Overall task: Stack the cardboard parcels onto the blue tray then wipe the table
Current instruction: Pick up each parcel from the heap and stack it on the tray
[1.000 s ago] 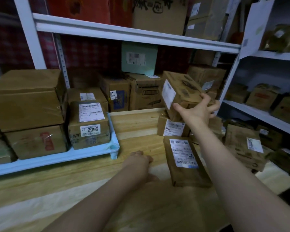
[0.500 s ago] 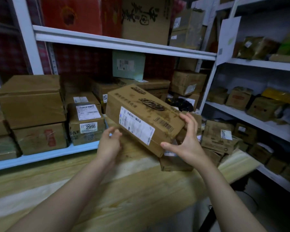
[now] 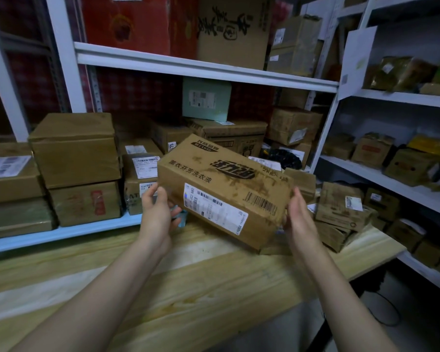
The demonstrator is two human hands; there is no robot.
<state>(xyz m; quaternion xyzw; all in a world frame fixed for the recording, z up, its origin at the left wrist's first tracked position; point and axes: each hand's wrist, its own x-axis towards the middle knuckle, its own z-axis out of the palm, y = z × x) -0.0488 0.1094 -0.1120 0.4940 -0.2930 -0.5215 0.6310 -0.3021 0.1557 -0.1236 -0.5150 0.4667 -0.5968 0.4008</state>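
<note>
A long cardboard parcel [image 3: 226, 189] with a white label and black print hangs tilted above the wooden table [image 3: 188, 283]. My left hand [image 3: 158, 212] grips its left end and my right hand [image 3: 299, 217] grips its right end. The blue tray [image 3: 61, 232] lies at the left on the table, with several taped parcels [image 3: 76, 148] stacked on it. A labelled parcel [image 3: 140, 179] stands at the tray's right end, just behind my left hand. More parcels [image 3: 341, 207] lie at the table's right end, partly hidden by the held one.
White shelving [image 3: 203, 68] spans above the table and holds large boxes. A second shelf unit [image 3: 391, 179] at the right is full of parcels. Boxes and a pale green carton [image 3: 206, 100] stand behind the table. The table's right edge drops to the floor.
My right hand carried the parcel from the back right toward me. My left hand rose from the table and took the parcel's left end. The view shifted right.
</note>
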